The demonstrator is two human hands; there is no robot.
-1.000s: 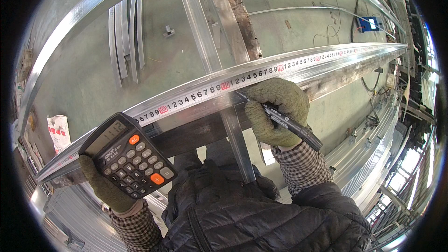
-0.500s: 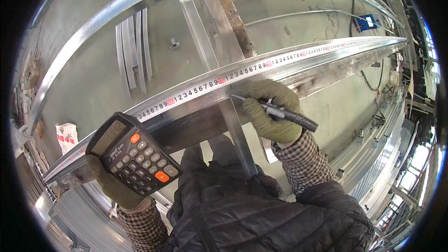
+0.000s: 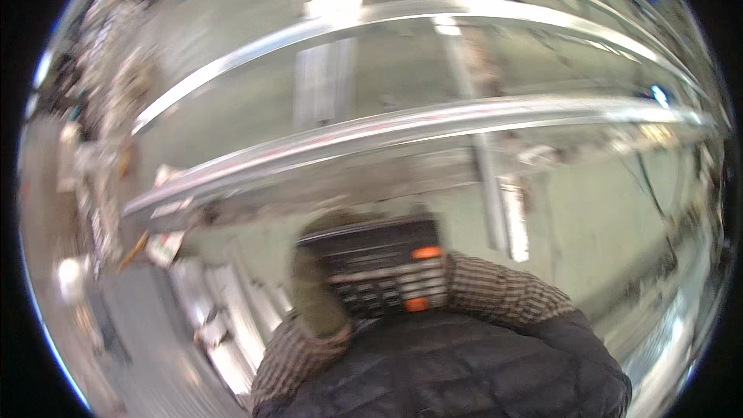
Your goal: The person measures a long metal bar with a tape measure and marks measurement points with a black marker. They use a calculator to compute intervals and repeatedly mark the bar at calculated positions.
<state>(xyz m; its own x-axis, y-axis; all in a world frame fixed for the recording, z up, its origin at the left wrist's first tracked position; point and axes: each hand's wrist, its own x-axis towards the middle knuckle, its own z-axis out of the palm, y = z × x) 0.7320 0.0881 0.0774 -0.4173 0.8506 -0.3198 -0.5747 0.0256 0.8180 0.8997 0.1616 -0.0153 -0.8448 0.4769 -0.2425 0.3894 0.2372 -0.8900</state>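
Blurred by motion, a black calculator (image 3: 385,279) with grey and orange keys is close to my chest. My left hand (image 3: 316,294), in a green glove, is closed on its left side. From the right, my checked sleeve (image 3: 507,290) runs in behind the calculator. The calculator hides nearly all of my right hand, so its fingers and the marker pen seen earlier cannot be made out. Ahead of both hands, a measuring tape (image 3: 340,136) lies along a long metal beam (image 3: 542,112).
Another long metal beam (image 3: 255,54) runs farther off, with a cross-bar (image 3: 457,58) joining the two. Loose metal strips (image 3: 325,81) lie on the floor between them. Sheet metal (image 3: 147,333) is at lower left, and clutter (image 3: 116,108) lines the left side.
My left hand has brought the calculator up and right to my chest. The right hand has left the beam and gone behind the calculator. The whole view has shifted and blurred.
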